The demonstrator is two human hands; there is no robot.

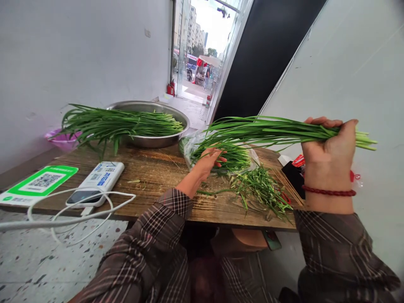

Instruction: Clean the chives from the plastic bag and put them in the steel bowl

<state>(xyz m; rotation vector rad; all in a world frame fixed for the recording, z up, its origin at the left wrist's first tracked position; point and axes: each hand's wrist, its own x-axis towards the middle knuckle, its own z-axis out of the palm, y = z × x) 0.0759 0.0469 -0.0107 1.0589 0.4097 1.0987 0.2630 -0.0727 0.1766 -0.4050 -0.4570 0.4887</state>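
Observation:
My right hand (330, 141) is closed round a bunch of garlic chives (268, 129), held level above the table's right side with the pale cut ends sticking out to the right. The green leaves stretch left and droop over a clear plastic bag (255, 159) that holds more garlic chives (235, 158). My left hand (210, 163) is at the bag's near left side, close to the leaf tips, with its fingers apart and nothing plainly in them. A heap of loose trimmed leaves (260, 189) lies in front of the bag.
A steel basin (154, 142) bears a large pile of garlic chives (126, 124). On the wooden table (158, 168) are a green-edged QR code card (41, 181), a white payment device (97, 183) with a white cable (116, 210), and thin sticks (288, 187). A purple bag (65, 138) is behind, left.

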